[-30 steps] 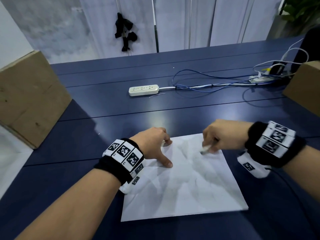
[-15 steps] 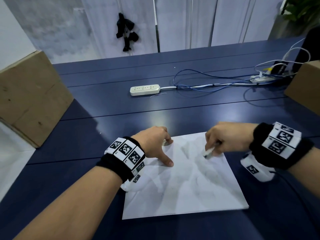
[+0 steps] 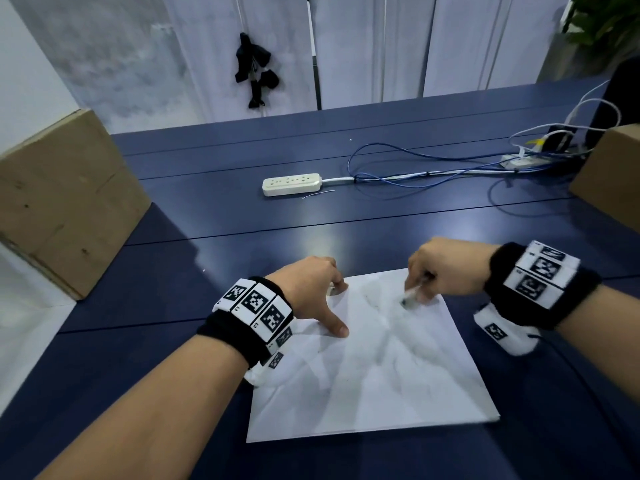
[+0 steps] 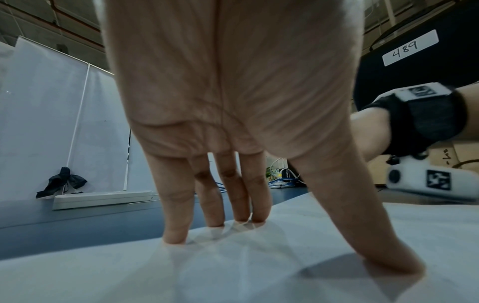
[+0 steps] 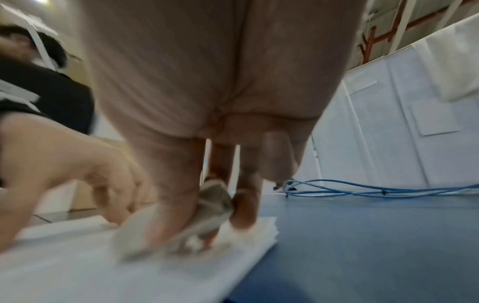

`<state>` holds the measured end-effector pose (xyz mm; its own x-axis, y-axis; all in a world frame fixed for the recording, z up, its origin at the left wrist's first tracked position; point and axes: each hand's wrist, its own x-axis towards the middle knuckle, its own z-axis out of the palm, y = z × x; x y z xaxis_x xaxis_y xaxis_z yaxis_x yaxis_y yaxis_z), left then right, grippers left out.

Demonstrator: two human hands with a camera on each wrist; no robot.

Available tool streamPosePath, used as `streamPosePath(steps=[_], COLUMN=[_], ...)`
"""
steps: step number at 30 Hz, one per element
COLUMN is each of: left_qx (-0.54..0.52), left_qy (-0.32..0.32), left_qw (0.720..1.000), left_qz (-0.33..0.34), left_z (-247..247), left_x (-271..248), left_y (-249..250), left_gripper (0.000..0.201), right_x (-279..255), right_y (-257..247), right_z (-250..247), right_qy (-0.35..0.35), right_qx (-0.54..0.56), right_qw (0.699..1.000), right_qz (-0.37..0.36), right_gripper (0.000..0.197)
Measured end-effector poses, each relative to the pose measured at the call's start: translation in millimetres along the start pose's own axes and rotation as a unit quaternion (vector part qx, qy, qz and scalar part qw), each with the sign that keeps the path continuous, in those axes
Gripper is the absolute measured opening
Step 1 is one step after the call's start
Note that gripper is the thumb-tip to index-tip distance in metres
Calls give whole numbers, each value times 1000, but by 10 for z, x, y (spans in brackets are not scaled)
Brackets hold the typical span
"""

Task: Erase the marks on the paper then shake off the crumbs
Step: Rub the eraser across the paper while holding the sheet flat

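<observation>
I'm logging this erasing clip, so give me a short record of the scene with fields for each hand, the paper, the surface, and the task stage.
left hand: fingers straight, fingertips and thumb pressing the paper down
right hand: pinches the eraser, tip on the sheet's far part
paper: white, creased, flat on the table
table: dark blue
clutter: power strip, blue cables, cardboard box
stage: erasing under way; crumbs not yet shaken off

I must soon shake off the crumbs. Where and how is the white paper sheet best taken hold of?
Probably pinch the white paper sheet at its near corners, coming from the near edge: it lies flat on the blue table, and that end is free of both hands.
</observation>
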<state>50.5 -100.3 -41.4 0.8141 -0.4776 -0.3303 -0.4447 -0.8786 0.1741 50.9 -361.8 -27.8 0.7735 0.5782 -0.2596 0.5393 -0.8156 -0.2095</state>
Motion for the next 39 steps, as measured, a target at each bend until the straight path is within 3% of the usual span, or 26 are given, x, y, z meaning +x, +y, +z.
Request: streamPosePath(steps=[3, 5, 7, 9, 10, 14, 17, 20, 22, 27, 29, 32, 35, 39], left_qx=[-7, -6, -8, -7, -6, 2, 6, 2, 1, 6, 8, 0, -5, 4], left_qy=[4, 5, 5, 4, 1, 0, -2, -1, -2, -5, -4, -7, -5, -4], left_qw=[1000, 1000, 1000, 1000, 1000, 1000, 1000, 1000, 1000, 1000, 1000, 1000, 1000, 1000], left_qz=[0, 2, 3, 3, 3, 3, 2, -1, -1, -4, -5, -6, -4, -4], left_z=[1, 4, -1, -15, -18, -22, -24, -19, -13, -15, -20, -23, -28, -31], left_x=[-15, -18, -14, -12, -12, -25, -34, -23, -22, -26, -27, -23, -17, -18], left_y=[0, -3, 3, 12, 20, 30, 34, 23, 16, 26, 30, 37, 37, 45], left_gripper=[68, 67, 66, 66, 66, 66, 67, 66, 66, 68, 67, 65, 65, 63], right_x=[139, 108, -13, -96, -97, 122, 111, -109, -175, 91, 107, -95, -179, 91], right_y=[46, 34, -19, -75, -85, 38, 77, -56, -67, 80, 100, 2, -35, 109], right_z=[-66, -55, -11, 45, 54, -35, -30, 18, 68, -40, -50, -20, 26, -56], right_qy=[58, 58, -11, -91, -94, 43, 66, -22, -84, 60, 72, -6, -76, 35], right_qx=[-17, -29, -18, 4, 13, -40, -37, -3, 7, -40, -51, -7, 12, -38], right_qw=[998, 998, 1000, 995, 995, 998, 997, 999, 996, 996, 996, 1000, 997, 998], right_qz=[17, 4, -20, -36, -33, 22, 1, -32, -38, 43, 32, -15, -25, 26], right_gripper=[28, 24, 13, 19, 20, 38, 37, 12, 18, 30, 30, 15, 17, 30])
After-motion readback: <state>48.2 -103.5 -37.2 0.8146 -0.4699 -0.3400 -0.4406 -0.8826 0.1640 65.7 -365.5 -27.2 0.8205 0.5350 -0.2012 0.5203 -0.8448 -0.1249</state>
